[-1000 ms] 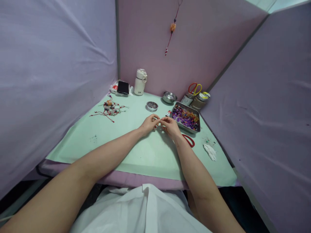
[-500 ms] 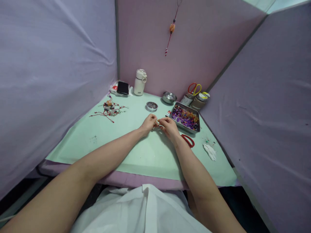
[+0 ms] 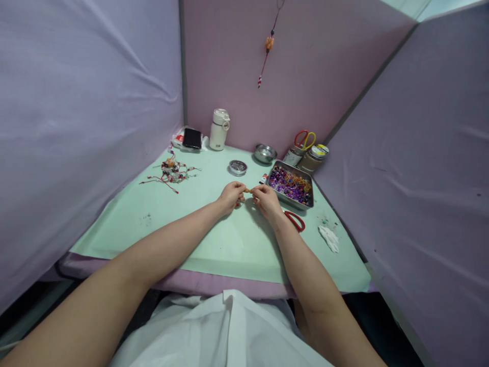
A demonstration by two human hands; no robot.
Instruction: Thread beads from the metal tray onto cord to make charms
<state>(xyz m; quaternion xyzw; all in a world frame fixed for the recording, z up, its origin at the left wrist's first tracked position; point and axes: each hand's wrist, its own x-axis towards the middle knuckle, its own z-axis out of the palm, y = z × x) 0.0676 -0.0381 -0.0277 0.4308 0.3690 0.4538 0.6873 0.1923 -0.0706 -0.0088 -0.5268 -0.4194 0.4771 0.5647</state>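
Note:
Between my two hands is a small orange bead piece, above the middle of the green table mat. My left hand is closed on its left end, with a bit of red and clear beading showing under the fingers. The fingertips of my right hand pinch its right end. A metal tray of purple and orange beads lies just right of my right hand. Red-handled scissors rest beside my right wrist, their blades mostly hidden. A round dish of small beads sits beyond my hands.
Finished-looking beaded strings lie at the left. Along the back stand a white bottle, a black phone, a steel bowl and jars with scissors. A white cloth lies right; a beaded cord hangs on the wall.
My hands have drawn slightly apart, and the orange piece now shows more clearly between the fingertips. The whole view has shifted very slightly.

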